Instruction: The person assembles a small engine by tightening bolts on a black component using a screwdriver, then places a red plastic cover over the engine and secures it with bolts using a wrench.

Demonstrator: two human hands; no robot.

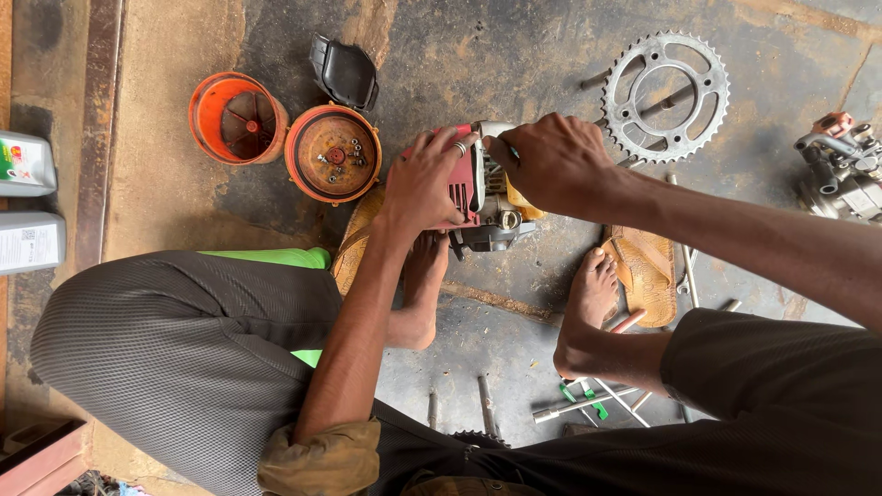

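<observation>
Left hand (424,184) spread flat, palm down, right hand (551,161) curled closed

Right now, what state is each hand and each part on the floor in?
Left hand: pressed flat on the small red and grey engine.
Right hand: gripping the engine's top; what it pinches is hidden.
Small red and grey engine: on the floor, housing removed.
Orange round cover: detached, open side up.
Orange starter housing: detached, inside up.
Steel toothed sprocket: lying flat.
</observation>
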